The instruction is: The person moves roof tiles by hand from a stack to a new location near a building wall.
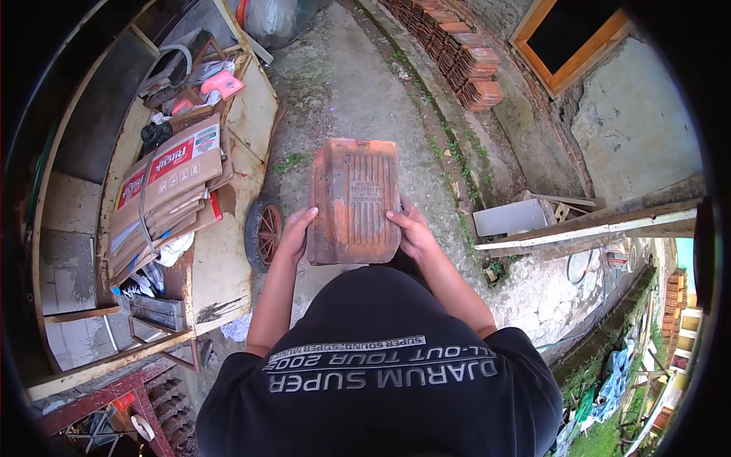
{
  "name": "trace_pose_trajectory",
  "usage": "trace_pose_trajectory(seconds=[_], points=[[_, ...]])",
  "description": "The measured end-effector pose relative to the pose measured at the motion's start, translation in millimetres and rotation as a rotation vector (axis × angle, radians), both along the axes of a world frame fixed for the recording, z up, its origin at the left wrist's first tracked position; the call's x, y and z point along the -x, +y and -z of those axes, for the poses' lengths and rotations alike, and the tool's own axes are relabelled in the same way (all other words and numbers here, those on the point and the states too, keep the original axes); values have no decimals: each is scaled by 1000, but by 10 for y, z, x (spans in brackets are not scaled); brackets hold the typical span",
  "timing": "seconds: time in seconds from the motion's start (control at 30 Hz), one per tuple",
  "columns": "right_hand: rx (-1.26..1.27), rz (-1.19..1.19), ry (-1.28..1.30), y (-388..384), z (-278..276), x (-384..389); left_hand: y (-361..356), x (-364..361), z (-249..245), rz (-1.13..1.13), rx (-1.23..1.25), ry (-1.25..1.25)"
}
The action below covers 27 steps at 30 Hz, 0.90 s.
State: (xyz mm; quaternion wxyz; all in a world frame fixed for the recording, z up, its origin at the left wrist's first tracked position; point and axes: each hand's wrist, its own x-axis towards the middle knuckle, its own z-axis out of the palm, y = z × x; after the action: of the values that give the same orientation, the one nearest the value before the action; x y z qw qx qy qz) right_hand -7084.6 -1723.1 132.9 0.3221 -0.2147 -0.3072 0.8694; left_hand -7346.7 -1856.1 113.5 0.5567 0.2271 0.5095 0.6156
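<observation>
A reddish-brown clay roof tile (pixel 355 202) is held up in front of my body, ribbed down its face and stamped with raised lettering. Dark, worn patches show along its raised left side. My left hand (pixel 298 231) grips the left edge, thumb on the front face. On the opposite edge, my right hand (pixel 412 228) is wrapped round it with the thumb also in front. Most fingers of both hands are hidden behind the tile.
Stacked roof tiles (pixel 464 57) line the wall at upper right. At left stands a cart (pixel 228 266) with a wheel (pixel 265 234), loaded with flattened cardboard boxes (pixel 171 179). A long plank (pixel 586 228) juts in from the right. Concrete ground (pixel 327 91) stretches ahead.
</observation>
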Motion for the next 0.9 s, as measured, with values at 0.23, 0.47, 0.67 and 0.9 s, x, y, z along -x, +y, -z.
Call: trace_pose_trajectory(seconds=[0.23, 0.47, 0.67, 0.9], points=[[-15, -23, 49, 944, 54, 251, 884, 287, 48, 9, 23, 44], [40, 0, 29, 1825, -28, 514, 1739, 511, -194, 5, 77, 32], [24, 5, 59, 2453, -56, 395, 2455, 374, -167, -24, 98, 43], [35, 118, 84, 3004, -56, 91, 3271, 224, -262, 111, 98, 71]])
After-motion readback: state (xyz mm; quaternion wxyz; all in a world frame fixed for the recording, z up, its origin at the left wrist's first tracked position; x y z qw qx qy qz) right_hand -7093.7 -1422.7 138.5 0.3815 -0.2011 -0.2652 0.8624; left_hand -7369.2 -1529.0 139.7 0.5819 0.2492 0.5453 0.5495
